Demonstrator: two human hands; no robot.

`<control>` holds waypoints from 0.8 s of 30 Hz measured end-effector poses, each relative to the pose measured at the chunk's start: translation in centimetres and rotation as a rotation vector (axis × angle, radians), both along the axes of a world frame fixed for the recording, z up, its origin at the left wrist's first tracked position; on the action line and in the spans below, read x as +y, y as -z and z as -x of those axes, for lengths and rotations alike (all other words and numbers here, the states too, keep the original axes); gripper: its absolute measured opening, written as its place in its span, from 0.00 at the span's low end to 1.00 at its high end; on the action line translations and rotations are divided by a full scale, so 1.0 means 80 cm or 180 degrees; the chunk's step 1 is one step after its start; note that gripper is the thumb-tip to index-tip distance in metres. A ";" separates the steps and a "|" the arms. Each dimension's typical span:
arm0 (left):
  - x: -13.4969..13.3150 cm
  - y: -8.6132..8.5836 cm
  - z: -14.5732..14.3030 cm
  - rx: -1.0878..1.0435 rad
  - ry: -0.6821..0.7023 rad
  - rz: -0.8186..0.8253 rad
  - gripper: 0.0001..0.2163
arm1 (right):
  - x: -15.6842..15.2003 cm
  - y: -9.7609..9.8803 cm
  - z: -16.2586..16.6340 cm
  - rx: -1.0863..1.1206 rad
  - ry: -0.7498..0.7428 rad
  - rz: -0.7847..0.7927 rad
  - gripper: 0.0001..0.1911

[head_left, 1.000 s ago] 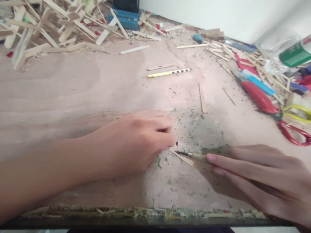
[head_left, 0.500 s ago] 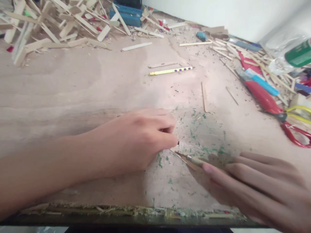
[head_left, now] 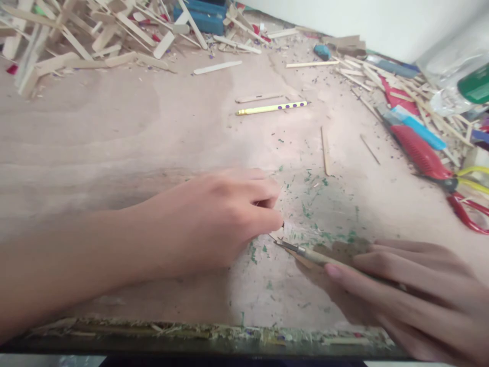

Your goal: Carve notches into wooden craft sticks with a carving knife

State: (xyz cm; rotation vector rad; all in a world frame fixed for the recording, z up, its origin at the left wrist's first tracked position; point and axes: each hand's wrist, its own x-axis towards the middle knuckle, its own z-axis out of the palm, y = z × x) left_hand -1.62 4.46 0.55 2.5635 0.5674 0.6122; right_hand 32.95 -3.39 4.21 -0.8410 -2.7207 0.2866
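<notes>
My left hand [head_left: 233, 211] rests on the table with its fingers closed, pressing down a thin wooden stick [head_left: 304, 262]. Most of the stick is hidden under the fingers; its end sticks out to the lower right. A small dark spot shows at the thumb tip. From the right, my right hand [head_left: 416, 285] grips a slim craft knife [head_left: 319, 259] with a pale handle and a metal collar. Its narrow metal tip lies over the stick, close to my left fingertips. Whether the tip cuts into the wood, I cannot tell.
Green shavings [head_left: 305, 209] dot the table around the hands. Beyond lie a yellow pencil [head_left: 271, 108] and loose sticks [head_left: 325, 151]. Red-handled pliers [head_left: 428, 153], a blue cutter [head_left: 420, 127] and a bottle [head_left: 473, 84] are at right. Wooden sticks [head_left: 126, 33] pile up at back left.
The knife has turned slightly, so more of its metal tip faces me, and my right hand has shifted a little right. The left hand keeps its hold; the view has moved slightly.
</notes>
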 end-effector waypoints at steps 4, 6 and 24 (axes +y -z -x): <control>-0.001 0.002 0.000 -0.0102 0.0016 -0.0020 0.18 | 0.002 0.008 -0.003 0.0062 -0.0059 0.0214 0.23; -0.001 0.002 0.000 -0.0138 0.0023 -0.0037 0.18 | 0.001 0.011 -0.003 0.0115 -0.0018 0.0378 0.24; -0.003 0.007 -0.001 -0.0170 -0.0062 0.0034 0.18 | -0.017 0.010 0.007 -0.0034 0.0039 -0.0119 0.22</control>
